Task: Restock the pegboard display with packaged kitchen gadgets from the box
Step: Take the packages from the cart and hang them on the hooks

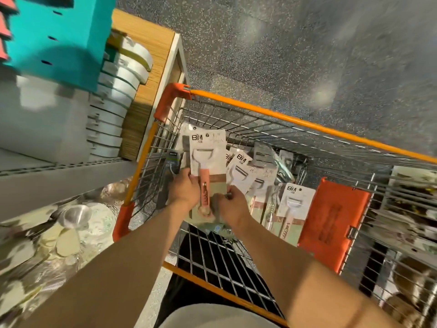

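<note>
Head view: left grip (186, 189) and right grip (233, 204) both pinch one peeler pack (208, 152) by its side edges, held inside the cart (283, 116) rim, with loose packs (241, 168) beneath.

Wire-mesh metal cart (236, 124) with glossy orange plastic rim trim; peeler package (208, 162) of matt printed card under clear glossy film; wood-grain shelf end panel (146, 67); speckled, polished floor (307, 43).
</note>
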{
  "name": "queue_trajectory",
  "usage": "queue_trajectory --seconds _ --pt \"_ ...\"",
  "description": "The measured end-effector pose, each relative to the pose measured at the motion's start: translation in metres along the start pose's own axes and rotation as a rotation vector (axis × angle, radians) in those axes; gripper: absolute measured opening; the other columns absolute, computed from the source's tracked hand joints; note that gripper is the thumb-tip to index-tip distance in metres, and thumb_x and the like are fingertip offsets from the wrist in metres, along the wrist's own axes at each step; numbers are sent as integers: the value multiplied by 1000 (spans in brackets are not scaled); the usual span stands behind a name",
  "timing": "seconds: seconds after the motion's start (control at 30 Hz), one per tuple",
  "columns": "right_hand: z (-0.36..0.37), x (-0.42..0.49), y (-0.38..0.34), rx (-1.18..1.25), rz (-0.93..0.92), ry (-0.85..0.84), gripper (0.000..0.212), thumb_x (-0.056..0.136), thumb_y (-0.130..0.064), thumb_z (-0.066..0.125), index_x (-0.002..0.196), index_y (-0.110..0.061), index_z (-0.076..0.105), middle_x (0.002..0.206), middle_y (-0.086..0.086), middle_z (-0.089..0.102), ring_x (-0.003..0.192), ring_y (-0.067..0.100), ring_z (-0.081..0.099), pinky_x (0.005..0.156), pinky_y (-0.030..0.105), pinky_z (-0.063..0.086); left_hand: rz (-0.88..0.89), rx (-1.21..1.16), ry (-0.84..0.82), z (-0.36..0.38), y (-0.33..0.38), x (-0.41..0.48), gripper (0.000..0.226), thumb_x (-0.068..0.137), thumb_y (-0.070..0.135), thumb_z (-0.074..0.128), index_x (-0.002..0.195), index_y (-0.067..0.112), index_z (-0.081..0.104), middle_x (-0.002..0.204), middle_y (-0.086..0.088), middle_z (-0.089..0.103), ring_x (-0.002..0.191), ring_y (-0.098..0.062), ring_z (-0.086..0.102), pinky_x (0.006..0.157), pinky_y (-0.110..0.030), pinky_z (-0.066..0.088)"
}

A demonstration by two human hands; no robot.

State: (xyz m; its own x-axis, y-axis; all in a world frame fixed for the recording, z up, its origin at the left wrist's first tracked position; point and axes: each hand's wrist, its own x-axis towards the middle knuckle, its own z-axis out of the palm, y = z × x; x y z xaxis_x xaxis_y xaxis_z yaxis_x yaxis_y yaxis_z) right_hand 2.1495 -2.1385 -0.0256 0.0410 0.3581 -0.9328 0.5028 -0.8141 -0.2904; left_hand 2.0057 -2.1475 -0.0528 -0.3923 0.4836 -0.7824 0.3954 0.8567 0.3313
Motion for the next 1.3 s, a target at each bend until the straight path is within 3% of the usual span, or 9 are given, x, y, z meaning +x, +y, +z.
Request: queue_trajectory --seconds 0.1,0.27,0.53,0.77,0.87,0.97,1.03,1.13,1.3 --pt "-6 2 16 10 57 -3 16 92 -26 63 106 -18 65 103 8 76 88 27 72 82 43 62 76 12 -28 3 8 -3 30 112 17 40 134 8 58 123 -14 63 98 -25 58 80 -32 43" --pt "-21 18 27 -45 93 321 34 105 -33 47 127 -7 52 117 11 67 107 32 65 96 43 54 113 24 -43 18 10 -2 32 113 18 38 141 10 53 108 -4 55 86 -14 51 67 -26 40" --pt "-21 35 30 -1 27 357 19 105 -22 51 123 -14 54 110 5 67 99 26 63 88 34 51 47 95 -87 29 17 0 27 114 16 35 134 9 51 98 -5 56 77 -16 50 65 -26 36" --pt "-13 19 17 148 -71 238 12 104 -21 53 112 -26 60 99 1 70 96 28 68 96 46 55 -16 -163 16 19 16 -12 19 113 30 37 120 16 49 99 -10 64 74 -22 60 61 -34 42" --pt "-19 17 15 160 -60 179 16 105 -23 52 113 -24 66 106 1 73 97 26 70 94 46 58 22 -202 53 19 16 -17 43 111 50 38 118 11 53 85 -7 63 71 -26 64 54 -33 45" --pt "-35 21 26 -32 -56 323 16 104 -27 53 114 -23 65 109 -1 72 97 23 68 91 39 58 -4 -184 80 28 16 -12 72 108 62 29 139 1 51 72 -7 60 53 -20 58 34 -24 34" --pt "-48 27 42 -175 4 433 16 104 -28 55 114 -18 63 102 -1 69 90 19 65 84 35 58 -39 -180 87 34 17 -10 73 109 60 25 145 1 47 68 -7 59 48 -18 55 33 -23 32" --pt "-60 29 57 -202 126 390 27 101 -29 61 121 -11 59 105 2 66 88 18 64 87 36 59 -28 -141 91 39 19 -8 80 108 64 21 149 0 44 66 -5 59 48 -18 56 30 -22 33" --pt "-61 25 58 -363 161 453 50 96 -33 64 138 -11 47 135 13 54 122 34 57 98 50 52 -19 -150 23 38 19 -15 93 97 78 38 155 5 34 73 0 55 55 -14 53 35 -22 39"
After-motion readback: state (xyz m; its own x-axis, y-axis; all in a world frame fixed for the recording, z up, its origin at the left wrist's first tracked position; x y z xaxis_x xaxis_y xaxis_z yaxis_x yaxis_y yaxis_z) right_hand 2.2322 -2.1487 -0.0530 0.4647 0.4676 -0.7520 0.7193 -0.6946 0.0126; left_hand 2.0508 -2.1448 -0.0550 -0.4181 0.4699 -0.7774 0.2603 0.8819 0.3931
